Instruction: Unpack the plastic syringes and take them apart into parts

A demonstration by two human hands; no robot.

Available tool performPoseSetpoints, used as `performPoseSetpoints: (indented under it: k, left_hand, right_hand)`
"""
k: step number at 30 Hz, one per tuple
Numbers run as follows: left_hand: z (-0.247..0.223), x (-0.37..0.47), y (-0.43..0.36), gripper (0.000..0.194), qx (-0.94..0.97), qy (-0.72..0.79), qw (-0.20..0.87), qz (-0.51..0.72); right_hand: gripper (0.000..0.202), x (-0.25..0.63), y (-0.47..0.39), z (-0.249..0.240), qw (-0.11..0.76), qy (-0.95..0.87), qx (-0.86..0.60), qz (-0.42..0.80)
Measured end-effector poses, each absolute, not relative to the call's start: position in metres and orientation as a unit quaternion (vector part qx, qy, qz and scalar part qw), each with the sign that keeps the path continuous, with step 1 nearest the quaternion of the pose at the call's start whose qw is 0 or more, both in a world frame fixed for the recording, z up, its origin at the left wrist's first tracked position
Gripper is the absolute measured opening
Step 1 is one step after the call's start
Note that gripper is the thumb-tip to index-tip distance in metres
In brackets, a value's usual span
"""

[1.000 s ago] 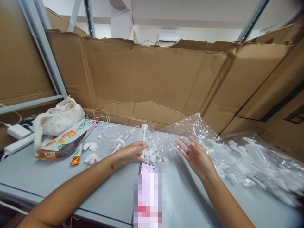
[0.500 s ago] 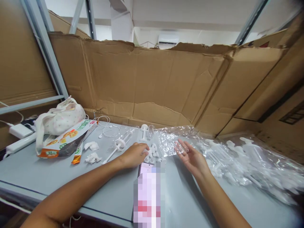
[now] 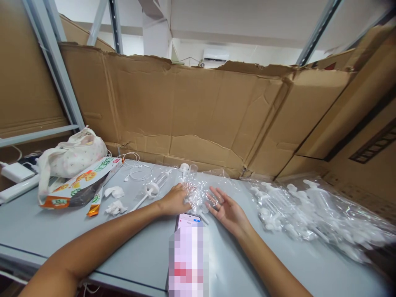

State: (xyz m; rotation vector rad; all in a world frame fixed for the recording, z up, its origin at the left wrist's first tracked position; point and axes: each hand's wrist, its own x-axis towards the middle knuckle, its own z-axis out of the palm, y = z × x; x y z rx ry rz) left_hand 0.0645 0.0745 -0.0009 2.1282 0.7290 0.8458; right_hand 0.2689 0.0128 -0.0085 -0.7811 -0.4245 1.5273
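Note:
My left hand (image 3: pixel 175 200) is at the middle of the table, its bent fingers at the near left edge of a crinkled clear plastic bag (image 3: pixel 198 194); whether they grip the film or the small white parts under it I cannot make out. My right hand (image 3: pixel 227 211) is palm up with its fingers spread, at the bag's right side. Small white parts (image 3: pixel 202 209) show partly beneath the film. Behind the bag stands a white plunger piece (image 3: pixel 184 168) beside a clear cup (image 3: pixel 193 169). A phone (image 3: pixel 189 222) lies just in front of my left hand.
A large syringe (image 3: pixel 159 181), crumpled tissues (image 3: pixel 115 207), white earphones (image 3: pixel 136 167), a snack packet (image 3: pixel 89 177) and a white cloth bag (image 3: pixel 80 152) lie left. Bagged syringes (image 3: pixel 297 206) cover the right. A cardboard wall (image 3: pixel 198 111) stands behind.
My right hand has moved left, and the clear bag has come left with it, now over the small white parts. The camera view has shifted slightly.

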Motion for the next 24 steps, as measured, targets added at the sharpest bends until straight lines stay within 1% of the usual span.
performPoseSetpoints:
  k: [2, 6, 8, 13, 17, 21, 24]
  left_hand:
    - [-0.002, 0.068, 0.076, 0.031, 0.828, 0.266, 0.375, 0.322]
    - [-0.004, 0.073, 0.072, 0.018, 0.819, 0.263, 0.390, 0.327]
    - [-0.004, 0.074, 0.069, 0.015, 0.824, 0.260, 0.385, 0.324]
    - [-0.002, 0.074, 0.061, 0.014, 0.830, 0.279, 0.370, 0.312]
    - [0.000, 0.074, 0.058, 0.014, 0.814, 0.285, 0.395, 0.314]
    - [0.002, 0.070, 0.058, 0.024, 0.803, 0.295, 0.399, 0.330]
    - [0.011, 0.065, 0.059, 0.037, 0.745, 0.308, 0.436, 0.401]
  right_hand:
    - [0.014, 0.267, 0.014, -0.011, 0.634, -0.191, -0.334, 0.671]
    - [0.016, 0.264, 0.015, -0.013, 0.628, -0.199, -0.329, 0.676]
    - [0.018, 0.261, 0.014, -0.012, 0.626, -0.196, -0.327, 0.680]
    - [0.022, 0.256, 0.013, -0.012, 0.626, -0.196, -0.318, 0.685]
    - [0.024, 0.257, 0.013, -0.013, 0.621, -0.209, -0.314, 0.687]
    - [0.026, 0.264, 0.013, -0.007, 0.630, -0.218, -0.307, 0.679]
    - [0.030, 0.271, 0.011, 0.003, 0.640, -0.234, -0.295, 0.670]
